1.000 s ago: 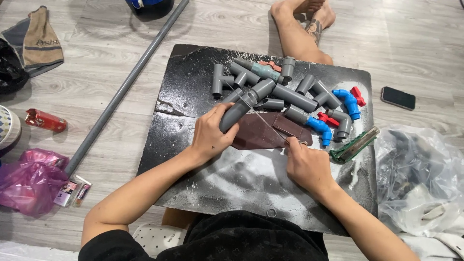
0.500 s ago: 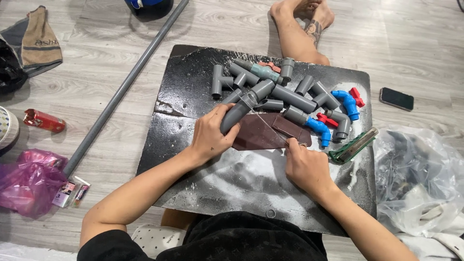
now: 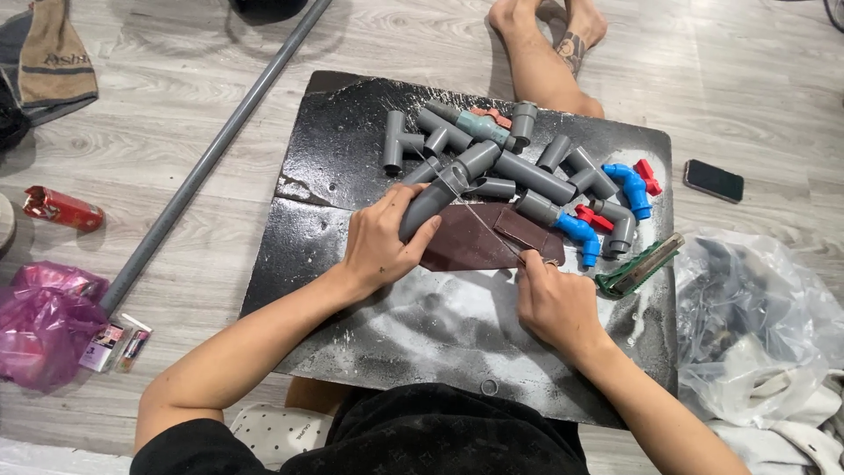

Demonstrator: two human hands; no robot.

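Fingers of our left hand [image 3: 380,239] are wrapped tight around a grey pipe elbow [image 3: 428,200], thumb on its right side, pressing it down at the left end of a reddish-brown sandpaper sheet [image 3: 479,237]. Our right hand [image 3: 552,297] pinches the sheet's lower right edge, fingertips closed together on it.

We see the sandpaper lying flat near the middle of a black board [image 3: 316,237] dusted with pale powder, and the board rests on a wood-look floor [image 3: 220,88]. Just beyond the sheet sits a heap of grey pipe fittings [image 3: 501,158], some touching the elbow we hold. Among them are 2 blue elbows [image 3: 631,186] and red-handled valves [image 3: 647,174] towards the right.

A green-handled saw [image 3: 640,268] lies at the board's right edge, beside a clear plastic bag [image 3: 756,325]. A dark phone [image 3: 713,179] lies on the floor further right. To the left, a long grey pipe [image 3: 211,158] runs diagonally across the floor, with a pink bag [image 3: 40,321] and a red can [image 3: 63,208] near it. Another person's bare feet [image 3: 549,35] rest at the board's far edge.
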